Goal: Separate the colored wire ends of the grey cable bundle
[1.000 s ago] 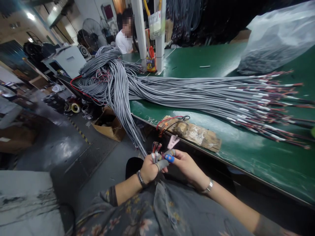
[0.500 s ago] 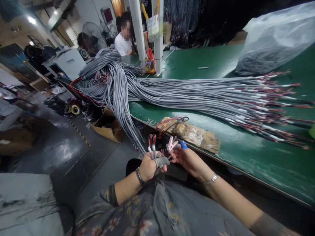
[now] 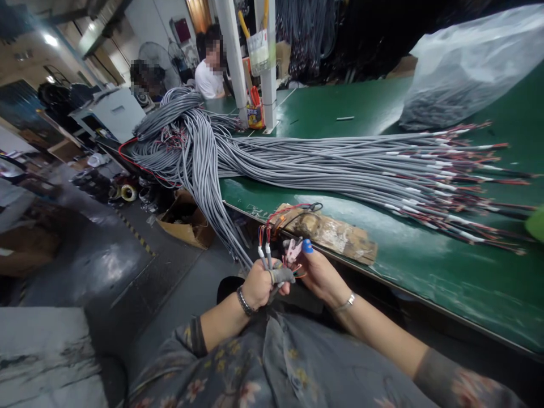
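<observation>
My left hand [image 3: 260, 283], with a grey covering on its thumb, is closed around several grey cables [image 3: 264, 260]. Two white-banded cable ends with coloured wires stand up out of the fist, and more thin wires [image 3: 297, 271] show beyond the thumb. My right hand [image 3: 318, 273], with a blue cover on one fingertip, is closed on a pale pink clip [image 3: 292, 249] close to those wires. Its other fingers are partly hidden. A large bundle of grey cables [image 3: 204, 147] hangs over the bench edge toward my left hand.
More grey cables with stripped, coloured ends lie along the green bench [image 3: 374, 105]. A worn wooden block [image 3: 340, 235] sits at the near edge. Behind are a plastic bag [image 3: 459, 73] and a white post [image 3: 233, 56]. A cardboard box [image 3: 187, 224] stands on the floor. Another person [image 3: 209, 76] sits beyond.
My right hand has come a little left and closer to my left hand, the pink clip tilting down toward the thin wires. The left hand keeps its hold on the cables.
</observation>
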A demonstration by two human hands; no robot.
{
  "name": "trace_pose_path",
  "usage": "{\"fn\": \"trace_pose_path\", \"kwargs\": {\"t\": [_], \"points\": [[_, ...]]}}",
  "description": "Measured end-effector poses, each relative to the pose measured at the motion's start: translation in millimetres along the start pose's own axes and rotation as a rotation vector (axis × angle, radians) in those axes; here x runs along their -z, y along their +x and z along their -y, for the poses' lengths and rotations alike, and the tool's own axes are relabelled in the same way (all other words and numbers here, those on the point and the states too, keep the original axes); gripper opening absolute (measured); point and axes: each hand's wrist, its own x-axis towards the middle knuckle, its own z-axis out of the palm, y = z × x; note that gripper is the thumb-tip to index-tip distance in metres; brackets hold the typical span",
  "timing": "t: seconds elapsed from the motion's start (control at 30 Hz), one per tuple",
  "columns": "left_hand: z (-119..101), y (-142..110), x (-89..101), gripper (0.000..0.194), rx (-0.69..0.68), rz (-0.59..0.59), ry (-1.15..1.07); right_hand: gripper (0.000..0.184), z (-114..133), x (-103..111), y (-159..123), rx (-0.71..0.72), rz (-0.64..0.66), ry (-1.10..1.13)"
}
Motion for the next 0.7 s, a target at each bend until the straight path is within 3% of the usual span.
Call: {"fn": "trace_pose_path", "kwargs": {"t": [0.27,0.5,0.7], "points": [[4,-1,0.5,0.034,-0.038,-0.022,0.044,0.048,0,-3,-1,-0.075,-0.06,0.154],[8,-15,3.7,0.035,-0.109,-0.065,0.049,0.044,5,-4,-5,-0.174,-0.017,0.222],[12,-15,2.8,0.036,-0.176,-0.117,0.053,0.039,5,-5,-9,-0.085,-0.002,0.155]]}}
